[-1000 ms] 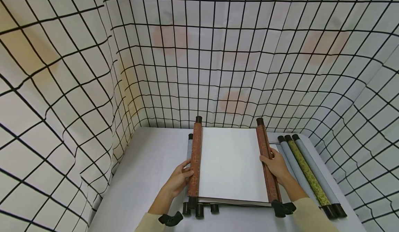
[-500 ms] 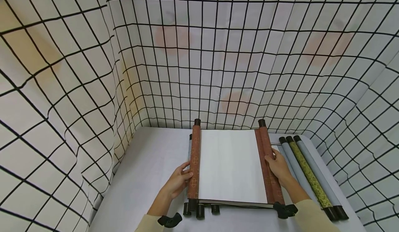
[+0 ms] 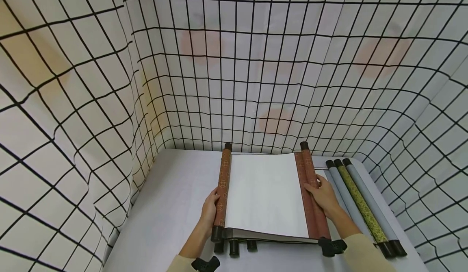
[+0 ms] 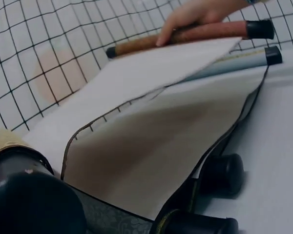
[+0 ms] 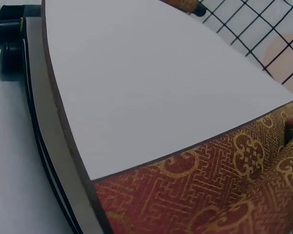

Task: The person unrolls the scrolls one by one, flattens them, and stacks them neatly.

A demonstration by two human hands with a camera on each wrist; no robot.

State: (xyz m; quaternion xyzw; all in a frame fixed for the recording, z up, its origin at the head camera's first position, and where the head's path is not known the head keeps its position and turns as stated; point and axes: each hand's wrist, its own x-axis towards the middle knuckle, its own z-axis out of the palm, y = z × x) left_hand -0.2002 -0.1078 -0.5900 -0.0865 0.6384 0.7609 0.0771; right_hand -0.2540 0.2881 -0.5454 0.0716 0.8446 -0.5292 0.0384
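Observation:
A hanging scroll with a blank white sheet [image 3: 267, 194] spreads between two rollers wrapped in red-brown brocade, each ending in black knobs. My left hand [image 3: 208, 210] grips the left roller [image 3: 222, 184] from its outer side, most fingers hidden behind it. On the other side my right hand [image 3: 324, 194] holds the right roller [image 3: 315, 199], thumb on top. Beside that roller a flat strip of gold-patterned brocade [image 5: 210, 170] shows in the right wrist view. The sheet's near edge bows up at the left, leaving a gap over the pale layer [image 4: 151, 141] below.
Black knobs [image 3: 234, 247] of other scrolls poke out beneath the sheet's near edge. Two grey-blue rolled scrolls [image 3: 373, 199] and a yellow-green one [image 3: 360, 199] lie at the right of the white table [image 3: 172, 190]. Black wire mesh [image 3: 234, 68] stands around the back and sides.
The left roller has shifted left and tilted, with my left hand moving along its side. Near the right roller, more brocade strip lies exposed. The gap under the near edge has grown.

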